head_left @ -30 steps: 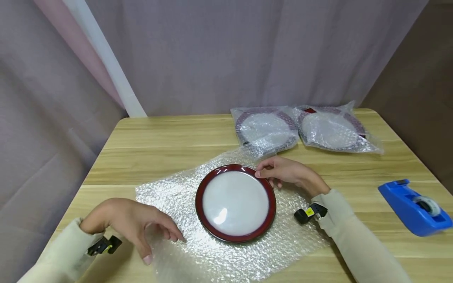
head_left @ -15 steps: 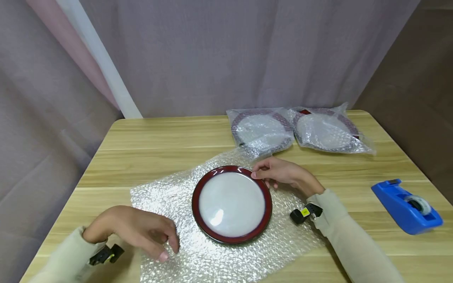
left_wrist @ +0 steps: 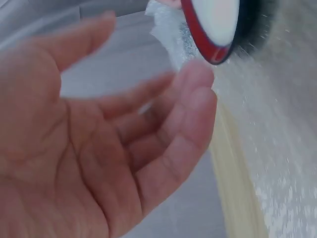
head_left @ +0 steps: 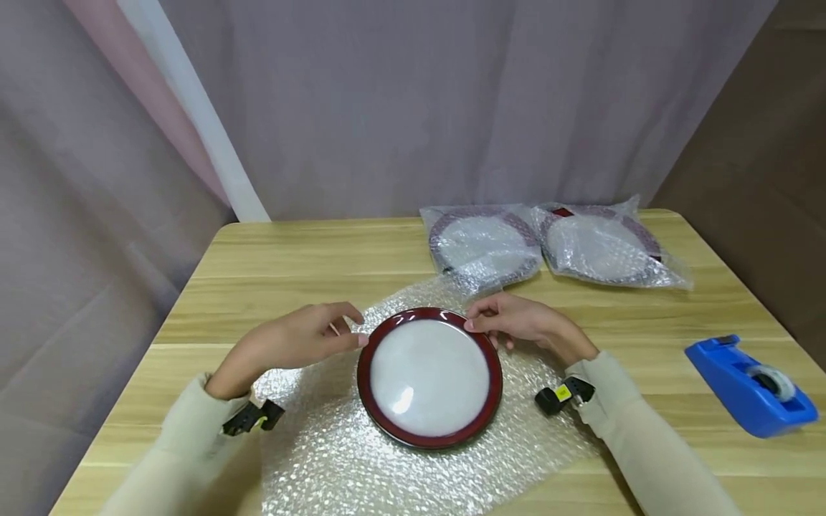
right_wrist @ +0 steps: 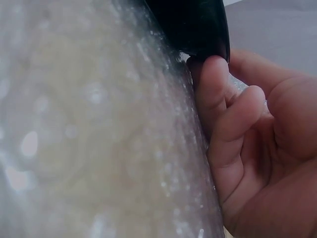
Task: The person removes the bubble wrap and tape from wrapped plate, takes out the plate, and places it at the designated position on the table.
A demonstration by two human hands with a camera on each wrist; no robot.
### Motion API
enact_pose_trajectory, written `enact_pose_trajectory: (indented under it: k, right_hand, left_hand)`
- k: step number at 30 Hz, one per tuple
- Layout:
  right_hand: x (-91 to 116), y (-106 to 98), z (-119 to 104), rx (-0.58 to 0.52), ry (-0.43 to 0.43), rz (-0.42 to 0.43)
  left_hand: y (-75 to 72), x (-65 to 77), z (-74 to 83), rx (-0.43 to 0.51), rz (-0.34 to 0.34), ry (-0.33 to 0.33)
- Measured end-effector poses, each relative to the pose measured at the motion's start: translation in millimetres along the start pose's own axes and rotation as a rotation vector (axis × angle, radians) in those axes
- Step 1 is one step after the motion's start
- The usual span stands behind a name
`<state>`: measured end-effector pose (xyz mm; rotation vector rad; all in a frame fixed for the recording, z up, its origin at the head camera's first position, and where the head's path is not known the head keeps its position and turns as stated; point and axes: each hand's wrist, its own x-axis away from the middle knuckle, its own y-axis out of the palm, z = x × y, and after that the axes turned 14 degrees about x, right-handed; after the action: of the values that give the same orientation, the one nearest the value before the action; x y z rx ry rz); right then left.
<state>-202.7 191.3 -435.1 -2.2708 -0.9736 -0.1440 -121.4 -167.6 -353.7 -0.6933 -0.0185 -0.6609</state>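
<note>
A round plate [head_left: 429, 380] with a white centre and dark red rim sits over a sheet of bubble wrap [head_left: 361, 459] in the middle of the table. My right hand [head_left: 525, 321] pinches its upper right rim, thumb on top and fingertips beneath. In the right wrist view, the plate's dark underside [right_wrist: 190, 25] meets those fingertips. At the upper left rim is my left hand [head_left: 300, 337], fingers spread and loosely bent. The left wrist view shows a gap between this hand and the plate's edge [left_wrist: 210, 49], with nothing in the palm.
Two plates in bubble wrap, one on the left [head_left: 484, 244] and one on the right [head_left: 603, 244], lie at the back of the wooden table [head_left: 310, 272]. A blue tape dispenser [head_left: 751, 387] stands at the right. Grey curtain [head_left: 361, 107] hangs behind.
My left hand has gone from the bubble wrap's lower left up and right to the plate's rim. My right hand has kept its hold, and the plate stays in place.
</note>
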Motion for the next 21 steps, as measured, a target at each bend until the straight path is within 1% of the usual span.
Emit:
enact_pose_trajectory:
  k: [1,2,4,6,8,9,11,14,17,21]
  right_hand:
    - [0.6,-0.5,0.7,0.003,0.002,0.002]
    - [1.3,-0.7,1.0,0.006,0.004,0.004]
    - [1.7,-0.7,1.3,0.011,0.001,0.006]
    - [1.3,-0.2,0.6,0.018,-0.004,0.01]
    - [0.6,1.7,0.3,0.018,-0.01,0.009]
    - [0.2,2.3,0.0,0.015,-0.007,0.009]
    - [0.0,2.9,-0.4,0.013,-0.001,0.009]
    - [0.8,2.4,-0.5,0.005,0.015,0.018]
    - [2.1,1.2,-0.4,0.007,0.021,0.024]
    - [2.3,0.3,0.0,0.01,0.013,0.016]
  left_hand:
    - [0.9,-5.5,-0.1,0.014,0.039,-0.019]
    - [2.2,-10.4,-1.2,0.037,0.062,-0.04]
    - [5.7,-18.6,-5.0,0.117,0.079,-0.084]
    - [9.6,-24.2,-10.9,0.211,0.071,-0.129]
    - [14.3,-28.1,-19.0,0.31,0.038,-0.169]
    - [16.3,-29.7,-22.4,0.349,0.021,-0.178]
    - [19.3,-32.5,-29.0,0.389,-0.005,-0.176]
    - [21.8,-37.1,-37.3,0.434,-0.027,-0.143]
    - [22.7,-41.2,-44.8,0.441,-0.042,-0.104]
    - [23.8,-44.1,-51.3,0.407,-0.078,-0.074]
